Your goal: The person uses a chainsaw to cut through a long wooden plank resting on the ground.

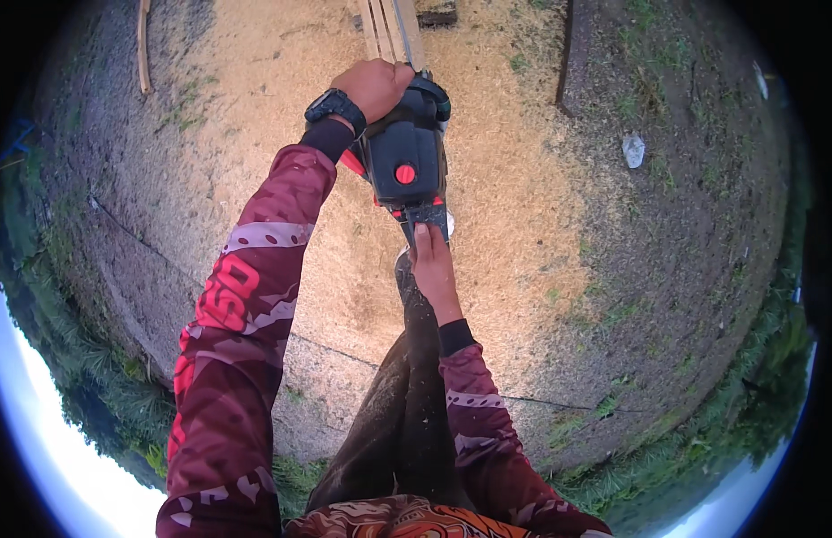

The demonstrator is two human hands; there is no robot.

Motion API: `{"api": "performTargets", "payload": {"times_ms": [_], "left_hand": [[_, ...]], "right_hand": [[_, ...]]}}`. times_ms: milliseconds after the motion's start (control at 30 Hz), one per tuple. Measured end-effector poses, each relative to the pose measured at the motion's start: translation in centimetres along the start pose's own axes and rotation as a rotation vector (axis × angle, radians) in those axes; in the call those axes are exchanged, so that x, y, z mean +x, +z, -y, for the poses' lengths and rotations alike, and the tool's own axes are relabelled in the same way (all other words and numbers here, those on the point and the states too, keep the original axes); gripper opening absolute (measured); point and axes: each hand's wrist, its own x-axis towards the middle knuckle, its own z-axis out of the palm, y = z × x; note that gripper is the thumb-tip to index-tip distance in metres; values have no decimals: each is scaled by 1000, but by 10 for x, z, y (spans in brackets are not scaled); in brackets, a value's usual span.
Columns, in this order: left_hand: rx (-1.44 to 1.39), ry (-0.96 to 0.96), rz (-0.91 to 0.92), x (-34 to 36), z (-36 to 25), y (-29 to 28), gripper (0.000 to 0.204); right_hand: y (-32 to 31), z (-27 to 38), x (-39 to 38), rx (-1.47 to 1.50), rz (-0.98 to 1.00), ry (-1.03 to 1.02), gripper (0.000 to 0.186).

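A black and red chainsaw (403,152) is held out in front of me, its bar pointing away. My left hand (377,88) is closed round its front handle, the fingers partly hidden behind the wrist. Behind the motor body, my right hand (433,269) grips the rear handle with the thumb on top; the other fingers are hidden below. Beyond the saw, a pale sawn timber (377,29) reaches to the top edge, with the guide bar (402,32) over or beside it. Whether the chain touches the wood I cannot tell.
Sawdust (506,179) covers the ground around my legs. A dark bearer block (437,16) lies under the timber's far part. Long wooden pieces (144,54) lie at far left, and a dark beam (565,63) at right. A clear plastic piece (633,151) and a thin cord (147,240) are on the ground.
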Motion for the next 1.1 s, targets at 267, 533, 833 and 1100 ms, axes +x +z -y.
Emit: {"api": "performTargets", "payload": {"times_ms": [267,533,833,1100], "left_hand": [[75,75,-24,9,15,-14,23],[20,17,15,40,25,-30,31],[-136,-110,27,39,24,-22,34],[-100,-66,1,50,36,-23,39]], "right_hand": [[5,29,2,103,54,59,46],[6,47,34,186,49,37,39],[7,42,39,196,64,34,37],[11,58,38,226,59,104,37]]}}
